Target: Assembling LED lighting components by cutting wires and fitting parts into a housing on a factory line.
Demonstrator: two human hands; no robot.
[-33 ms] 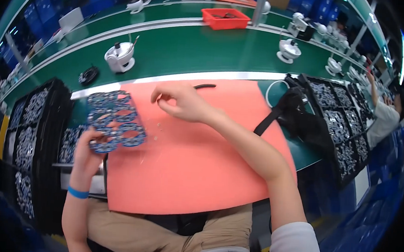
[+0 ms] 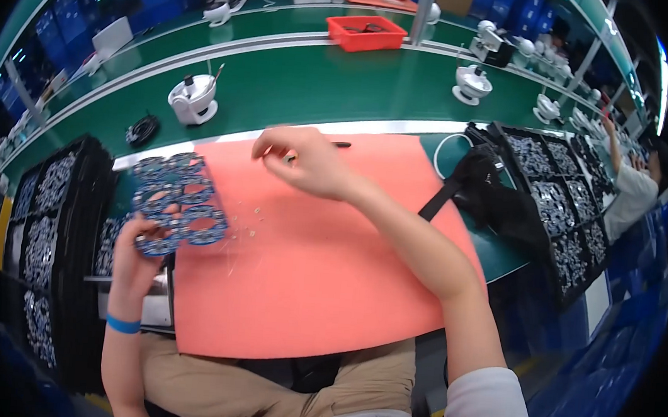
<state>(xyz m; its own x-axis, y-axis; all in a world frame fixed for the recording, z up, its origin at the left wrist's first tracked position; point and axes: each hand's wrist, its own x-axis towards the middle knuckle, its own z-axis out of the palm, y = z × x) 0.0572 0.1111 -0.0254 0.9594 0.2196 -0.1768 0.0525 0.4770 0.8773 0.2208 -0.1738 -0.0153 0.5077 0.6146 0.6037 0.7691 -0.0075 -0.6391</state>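
Observation:
My left hand (image 2: 135, 260), with a blue band on its wrist, grips the lower left corner of a blue circuit board panel (image 2: 181, 212). The panel is held up tilted over the left edge of a pink mat (image 2: 305, 284); it has rounded cut-outs and rows of small parts. My right hand (image 2: 302, 160) hovers over the far part of the mat, apart from the panel, its fingers curled toward the thumb. A small dark spot shows between those fingers, too small to name. Beyond this hand lies a black-handled tool (image 2: 341, 145), mostly hidden. Several tiny bits (image 2: 253, 232) lie beside the panel.
Black trays of boards stand at left (image 2: 46, 227) and right (image 2: 559, 201). A black bag (image 2: 497, 197) with a strap overlaps the mat's right edge. Across the green bench (image 2: 296, 90) are white round devices (image 2: 193, 98), a coiled black cable (image 2: 143, 129) and a red bin (image 2: 365, 34). Other people work beyond.
The panel and my left hand have shifted slightly left and down. My right hand has moved slightly up, covering more of the black-handled tool. More tiny bits show on the mat.

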